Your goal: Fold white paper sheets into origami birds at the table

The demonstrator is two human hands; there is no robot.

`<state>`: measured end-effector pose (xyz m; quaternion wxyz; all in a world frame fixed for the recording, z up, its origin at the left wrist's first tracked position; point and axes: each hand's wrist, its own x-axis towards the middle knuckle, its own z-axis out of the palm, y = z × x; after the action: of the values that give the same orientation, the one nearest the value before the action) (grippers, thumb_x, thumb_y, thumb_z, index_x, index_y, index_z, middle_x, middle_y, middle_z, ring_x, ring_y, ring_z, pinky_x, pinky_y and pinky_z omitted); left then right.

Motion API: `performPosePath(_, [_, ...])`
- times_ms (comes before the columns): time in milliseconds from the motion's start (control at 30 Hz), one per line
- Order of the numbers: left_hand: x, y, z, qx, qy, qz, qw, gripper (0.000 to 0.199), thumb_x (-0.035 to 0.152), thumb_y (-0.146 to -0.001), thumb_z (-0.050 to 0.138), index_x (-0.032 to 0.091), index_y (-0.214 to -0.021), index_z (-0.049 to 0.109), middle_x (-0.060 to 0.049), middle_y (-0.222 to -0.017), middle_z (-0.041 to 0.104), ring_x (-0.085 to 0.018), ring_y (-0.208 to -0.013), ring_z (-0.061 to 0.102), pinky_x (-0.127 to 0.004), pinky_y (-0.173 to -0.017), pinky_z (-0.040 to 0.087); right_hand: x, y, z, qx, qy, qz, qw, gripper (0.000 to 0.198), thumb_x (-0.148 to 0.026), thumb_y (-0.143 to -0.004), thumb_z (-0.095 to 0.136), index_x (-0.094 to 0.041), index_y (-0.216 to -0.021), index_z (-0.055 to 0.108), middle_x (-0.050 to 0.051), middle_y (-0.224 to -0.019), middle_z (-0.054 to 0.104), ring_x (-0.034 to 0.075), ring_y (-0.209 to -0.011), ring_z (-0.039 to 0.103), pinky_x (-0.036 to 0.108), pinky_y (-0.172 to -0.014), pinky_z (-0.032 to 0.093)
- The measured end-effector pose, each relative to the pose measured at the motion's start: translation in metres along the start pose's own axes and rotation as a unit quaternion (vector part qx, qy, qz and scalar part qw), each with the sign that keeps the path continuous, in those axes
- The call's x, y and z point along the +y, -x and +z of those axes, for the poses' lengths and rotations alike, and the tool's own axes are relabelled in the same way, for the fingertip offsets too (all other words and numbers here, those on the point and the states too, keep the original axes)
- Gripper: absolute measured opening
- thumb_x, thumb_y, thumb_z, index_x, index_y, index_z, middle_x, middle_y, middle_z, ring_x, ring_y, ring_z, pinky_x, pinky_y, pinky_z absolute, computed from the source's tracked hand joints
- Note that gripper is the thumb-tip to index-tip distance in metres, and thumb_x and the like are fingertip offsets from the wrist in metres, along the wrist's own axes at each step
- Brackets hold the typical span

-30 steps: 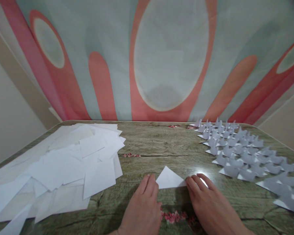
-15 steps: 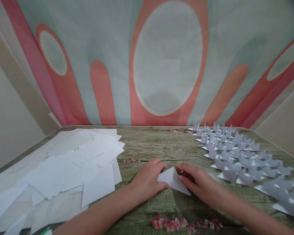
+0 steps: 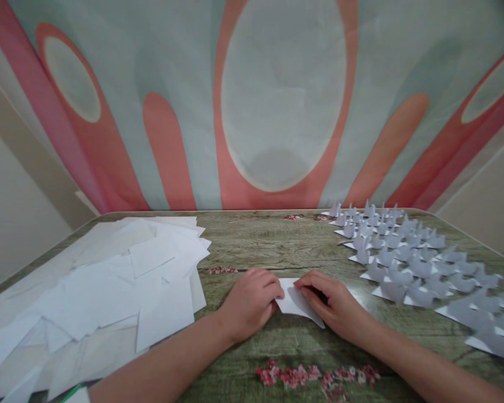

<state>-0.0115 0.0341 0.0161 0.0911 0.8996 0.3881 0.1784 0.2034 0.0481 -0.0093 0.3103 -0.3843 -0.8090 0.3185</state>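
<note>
At the left, white sheets (image 3: pixel 163 305) are lying in a loose pile on the table (image 3: pixel 247 240). The left hand (image 3: pixel 252 303) is holding the left end of a small paper (image 3: pixel 293 305), its fingers curling close together. The paper is being held between both hands. The right hand (image 3: pixel 336 305) is pinching its upper part with thumb and forefinger. Further right, paper birds (image 3: pixel 422 267) are standing in rows.

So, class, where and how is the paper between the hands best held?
Probably by its two side edges, one hand coming from each side. The paper is thin and wider than deep, with the left hand at its left edge, the right hand at its right, and the near edge bare.
</note>
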Motion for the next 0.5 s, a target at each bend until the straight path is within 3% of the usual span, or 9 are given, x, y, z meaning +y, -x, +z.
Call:
performPosePath(100, [0.013, 0.004, -0.001, -0.050, -0.066, 0.025, 0.996, 0.017, 0.019, -0.078, 0.056, 0.017, -0.095, 0.057, -0.005, -0.098, 0.061, -0.021, -0.093, 0.054, -0.037, -0.086, 0.039, 0.000, 0.000, 0.001, 0.005, -0.006, -0.014, 1.000, 0.019, -0.015, -0.087, 0.043, -0.019, -0.094, 0.060, 0.005, -0.088, 0.059, 0.016, -0.083, 0.055, 0.029, -0.075, 0.044])
performPosePath(200, [0.026, 0.009, 0.002, -0.068, -0.104, -0.001, 0.992, 0.029, 0.037, -0.084, 0.051, 0.014, -0.101, 0.056, -0.011, -0.104, 0.060, -0.026, -0.098, 0.054, -0.040, -0.085, 0.043, 0.000, 0.000, 0.001, 0.005, -0.013, -0.019, 1.000, 0.021, -0.014, -0.087, 0.043, -0.020, -0.096, 0.061, 0.006, -0.088, 0.059, 0.016, -0.083, 0.055, 0.029, -0.075, 0.044])
performPosePath(367, [0.029, 0.010, 0.006, -0.062, -0.126, -0.001, 0.990, 0.024, 0.025, -0.084, 0.052, 0.014, -0.105, 0.056, -0.011, -0.109, 0.060, -0.025, -0.101, 0.055, -0.039, -0.086, 0.045, -0.008, -0.001, -0.003, -0.009, -0.018, -0.014, 1.000, 0.019, -0.020, -0.088, 0.044, -0.018, -0.094, 0.061, 0.006, -0.087, 0.059, 0.016, -0.081, 0.055, 0.029, -0.074, 0.044])
performPosePath(500, [0.022, 0.008, 0.002, -0.062, -0.088, -0.016, 0.994, 0.021, 0.021, -0.084, 0.051, 0.017, -0.103, 0.059, -0.009, -0.105, 0.063, -0.023, -0.097, 0.057, -0.038, -0.085, 0.044, -0.018, 0.000, -0.010, -0.061, -0.018, -0.035, 0.997, 0.021, -0.033, -0.086, 0.050, -0.018, -0.095, 0.061, 0.006, -0.090, 0.060, 0.018, -0.085, 0.054, 0.031, -0.077, 0.042])
